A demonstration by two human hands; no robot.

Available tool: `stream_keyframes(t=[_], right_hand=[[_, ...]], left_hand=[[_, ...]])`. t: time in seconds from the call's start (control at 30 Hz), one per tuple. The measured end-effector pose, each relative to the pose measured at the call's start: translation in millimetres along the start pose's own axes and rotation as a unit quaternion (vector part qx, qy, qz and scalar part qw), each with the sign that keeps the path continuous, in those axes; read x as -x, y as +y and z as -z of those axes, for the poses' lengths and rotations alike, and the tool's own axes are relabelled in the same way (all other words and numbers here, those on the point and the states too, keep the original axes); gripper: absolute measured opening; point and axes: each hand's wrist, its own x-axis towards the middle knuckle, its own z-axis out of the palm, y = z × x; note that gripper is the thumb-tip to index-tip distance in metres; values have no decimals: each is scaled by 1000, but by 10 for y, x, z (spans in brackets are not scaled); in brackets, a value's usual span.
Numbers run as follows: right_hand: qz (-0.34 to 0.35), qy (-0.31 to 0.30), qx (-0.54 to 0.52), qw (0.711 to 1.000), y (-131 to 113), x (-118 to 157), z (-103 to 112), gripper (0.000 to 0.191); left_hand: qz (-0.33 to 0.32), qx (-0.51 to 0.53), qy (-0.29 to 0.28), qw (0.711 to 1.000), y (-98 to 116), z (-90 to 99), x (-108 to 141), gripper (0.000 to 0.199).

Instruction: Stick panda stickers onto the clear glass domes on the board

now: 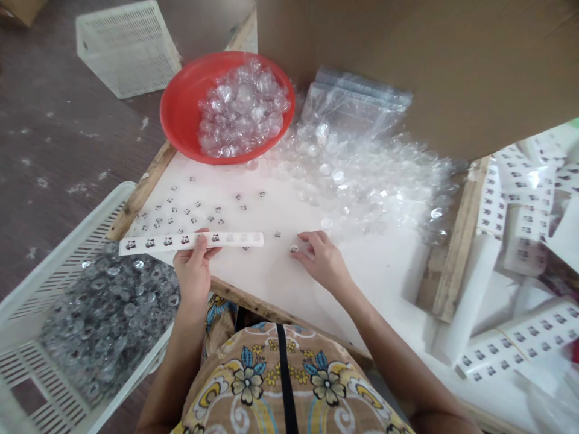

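My left hand (195, 262) grips a white strip of panda stickers (158, 242), thumb on top and fingers beneath. Panda prints fill most of the strip; the spots at its right end look pale, with no dark print. Over the white tabletop (375, 289), my right hand (322, 259) pinches a small panda sticker (294, 248) between thumb and forefinger. Just left of it, a single panda sticker (277, 234) lies on the table. Several more loose panda stickers (198, 204) are scattered beyond the strip.
A red basin (181, 114) holds clear plastic pieces; more clear pieces (362, 181) spread beside it near plastic bags (353, 102). At lower left stands a white crate (67, 271) filled with clear pieces. Sticker sheets (520, 340) lie right of a wooden edge (461, 247).
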Motion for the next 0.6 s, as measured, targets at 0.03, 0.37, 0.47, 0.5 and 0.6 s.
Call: stream_keyframes(t=[0.03,0.37,0.47,0.5,0.6], right_hand=[[19,0,28,999,-5,16,-12,25],[37,47,-8,998,91,20,-125,23],[70,81,29,994,83,-20,-199,50],[83,85,49,992,65,-43,-238,59],[95,63,110,987,-29,-175,-380,72]], left_hand=[[0,0,0,1000,1,-3,1,29],[0,20,-7,1000,2,-18,-1,30],[-2,24,-5,1000,-3,29,-36,28],[-4,26,-3,1000,3,46,-54,28],[-18,30,5,999,47,95,-122,30]])
